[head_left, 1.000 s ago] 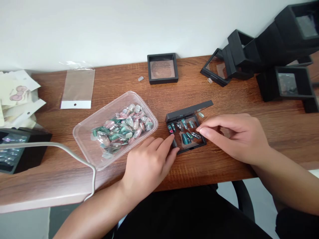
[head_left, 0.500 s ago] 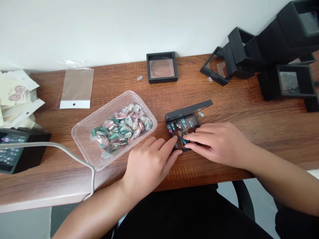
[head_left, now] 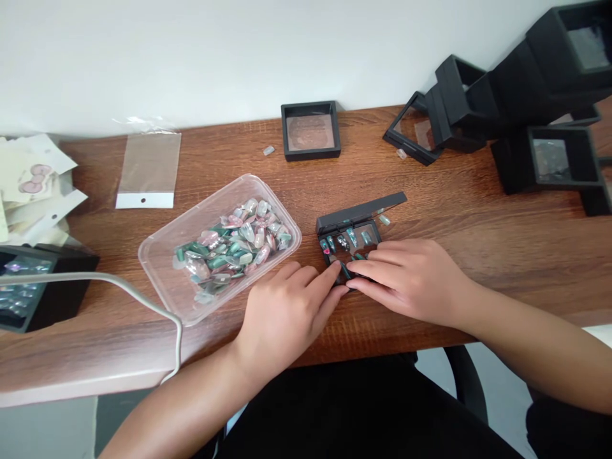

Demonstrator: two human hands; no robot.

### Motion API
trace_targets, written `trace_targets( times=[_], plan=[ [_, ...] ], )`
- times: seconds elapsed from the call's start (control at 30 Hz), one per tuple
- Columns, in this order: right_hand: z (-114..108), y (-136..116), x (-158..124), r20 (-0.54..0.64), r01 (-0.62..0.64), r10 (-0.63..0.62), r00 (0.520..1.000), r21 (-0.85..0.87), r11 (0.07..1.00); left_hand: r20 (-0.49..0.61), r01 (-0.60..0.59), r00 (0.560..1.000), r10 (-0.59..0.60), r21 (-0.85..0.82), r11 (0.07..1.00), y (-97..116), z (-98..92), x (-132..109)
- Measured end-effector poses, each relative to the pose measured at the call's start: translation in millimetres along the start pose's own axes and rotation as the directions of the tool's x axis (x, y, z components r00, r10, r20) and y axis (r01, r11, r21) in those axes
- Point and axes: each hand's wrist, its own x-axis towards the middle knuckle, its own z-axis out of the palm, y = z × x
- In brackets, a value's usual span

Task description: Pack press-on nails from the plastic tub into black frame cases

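Between my hands a small black display box (head_left: 363,211) stands on the desk with its hinged lid tilted up. Several teal press-on nails (head_left: 352,237) lie in rows inside, and a pink-red spot shows at the box's left edge. My left hand (head_left: 284,312) grips the near left corner, index finger over the edge and thumb at the front. My right hand (head_left: 415,280) reaches in from the right, thumb and fingertips closed on a slim teal nail (head_left: 345,271) in the near row. Its fingers hide the box's near right part.
Left of the box, a clear plastic tub (head_left: 162,280) holds many loose nails. A black frame box (head_left: 310,154) and a clear bag (head_left: 149,169) lie farther back. Black boxes (head_left: 514,83) pile up at right; cards (head_left: 38,175) and a white cable (head_left: 138,305) are at left.
My right hand has shifted slightly left and toward me, its fingertips now nearer the left thumb at the front of the box. The left hand stays on the corner.
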Motion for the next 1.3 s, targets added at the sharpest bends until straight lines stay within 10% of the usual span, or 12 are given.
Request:
trace_targets(
  times=[1.3],
  plan=[
    [4.0,-3.8,3.6,-0.048,0.049,-0.052,0.997,-0.075,0.996,-0.068,-0.044,0.997,0.035,-0.130,0.991,-5.4,-1.2,3.5]
  ],
)
